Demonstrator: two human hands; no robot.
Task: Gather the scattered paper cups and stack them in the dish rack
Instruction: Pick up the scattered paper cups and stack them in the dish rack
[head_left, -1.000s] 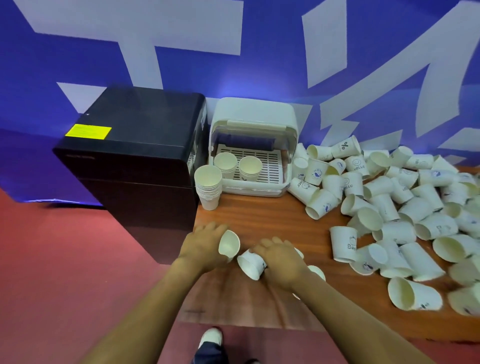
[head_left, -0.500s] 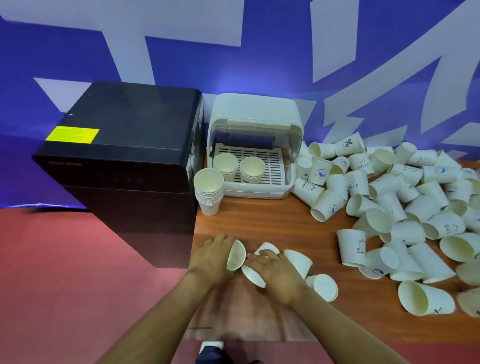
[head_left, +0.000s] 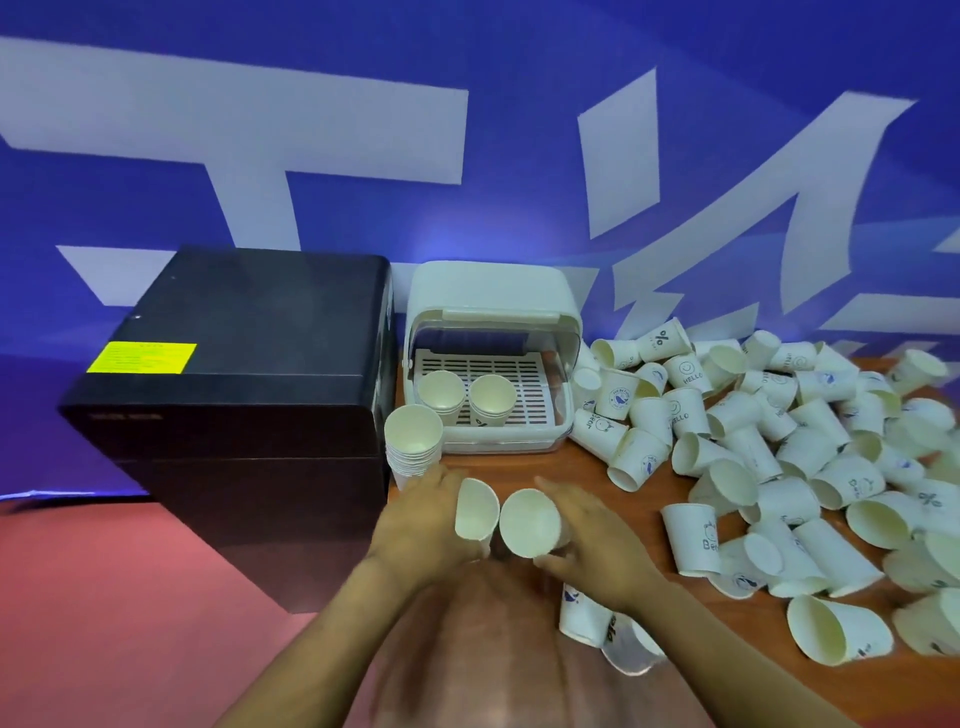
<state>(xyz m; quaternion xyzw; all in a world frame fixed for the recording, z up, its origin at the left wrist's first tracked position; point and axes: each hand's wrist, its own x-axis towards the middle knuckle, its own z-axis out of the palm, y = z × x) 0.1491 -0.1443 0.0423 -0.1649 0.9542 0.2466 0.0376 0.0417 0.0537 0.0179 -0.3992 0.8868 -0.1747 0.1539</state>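
My left hand (head_left: 423, 525) grips a white paper cup (head_left: 475, 509) with its mouth turned right. My right hand (head_left: 592, 540) holds another paper cup (head_left: 530, 522), mouth toward me, right beside the first. Both sit above the wooden table's (head_left: 519, 470) front left part. The white dish rack (head_left: 491, 358) stands behind with its lid up, two short cup stacks (head_left: 465, 397) on its grid. A taller cup stack (head_left: 413, 441) stands on the table left of the rack. Many loose cups (head_left: 779, 447) lie scattered over the right side.
A black box-like appliance (head_left: 234, 395) with a yellow label stands left of the table. Two loose cups (head_left: 602, 623) lie under my right forearm. A blue and white banner fills the wall behind. The floor is red.
Both hands have lifted from the table toward the rack. Each cup's mouth now shows more, and the two cups are side by side.
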